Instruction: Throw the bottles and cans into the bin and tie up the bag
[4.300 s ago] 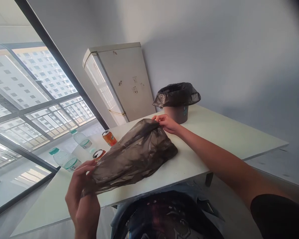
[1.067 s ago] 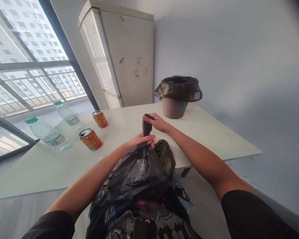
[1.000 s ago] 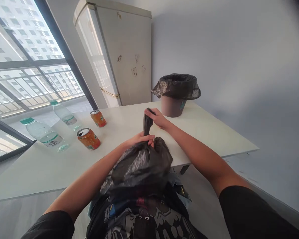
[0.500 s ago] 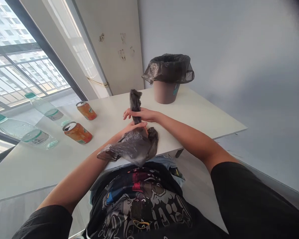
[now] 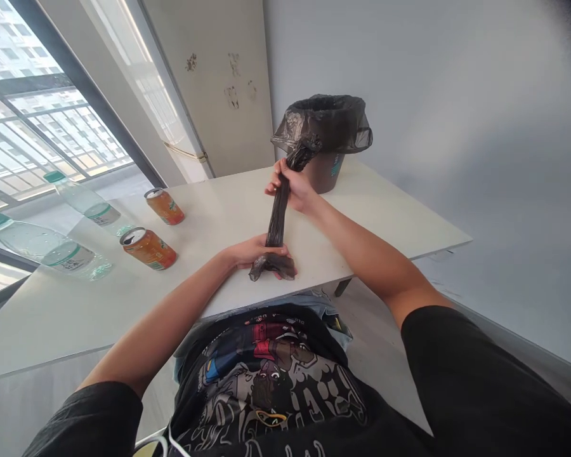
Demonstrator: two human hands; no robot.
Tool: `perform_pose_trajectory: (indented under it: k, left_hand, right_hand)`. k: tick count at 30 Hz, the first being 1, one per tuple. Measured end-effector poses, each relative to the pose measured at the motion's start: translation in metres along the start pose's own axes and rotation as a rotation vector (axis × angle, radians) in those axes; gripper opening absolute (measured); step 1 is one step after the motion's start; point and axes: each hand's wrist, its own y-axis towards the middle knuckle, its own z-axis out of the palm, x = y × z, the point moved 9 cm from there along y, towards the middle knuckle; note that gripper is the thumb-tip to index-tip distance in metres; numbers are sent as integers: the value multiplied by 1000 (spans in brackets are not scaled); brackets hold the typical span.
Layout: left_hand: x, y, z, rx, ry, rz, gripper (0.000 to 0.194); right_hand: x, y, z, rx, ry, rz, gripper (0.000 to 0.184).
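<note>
A black plastic bag (image 5: 278, 212), gathered into a long narrow strand, stretches between my two hands above the table's near part. My left hand (image 5: 261, 252) is closed around its lower part, with a short loose end hanging out below. Higher up, my right hand (image 5: 295, 185) grips the strand, fingers wrapped round it. The bag's bunched upper end sticks out past that hand and overlaps the front of the brown trash bin (image 5: 321, 171) in view. I cannot tell whether the two touch. A dark liner (image 5: 347, 124) is folded over the bin's rim.
Two orange soda cans (image 5: 153, 251) (image 5: 166, 208) stand on the white table (image 5: 385, 222) left of my hands. Beyond them are two clear bottles (image 5: 52, 251) (image 5: 88, 206) with green caps. A wall lies behind the bin, and a window (image 5: 33, 108) is at the left.
My right hand has slid up and away along the bag, toward the bin. The bag is drawn out longer, and its loose lower part has shrunk to a short end. My left hand sits slightly lower.
</note>
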Motion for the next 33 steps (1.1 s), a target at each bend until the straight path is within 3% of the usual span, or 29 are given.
perform_pose_trajectory:
  k: [3,5,10,16,20,22,25,28,33]
  left_hand:
    - [-12,1,3,68,4,116,50]
    - [-20,2,-5,15,-39,210,60]
    - [-10,8,-33,-193,-131,156,30]
    - [-4,12,-28,-77,-301,87,20]
    - [-6,12,-28,-57,-421,97,15]
    - [-7,12,-30,-63,-457,99,34]
    - [-7,11,-35,-64,-525,113,65]
    - [-5,10,-40,-80,-553,121,84]
    - [-7,11,-41,-81,-529,138,98]
  right_hand:
    - [4,1,2,40,28,28,49]
    - [11,3,-5,10,26,17,46]
    - [27,5,-27,-123,2,-42,47]
    - [31,3,-29,-194,-193,-86,55]
    - [31,5,-29,-176,-483,-202,49]
    - [36,2,-20,-97,-742,-316,37]
    - [29,-11,12,187,-1250,-450,5]
    - [17,-23,30,377,-1559,-465,18]
    - [-4,-36,51,574,-1837,-459,19]
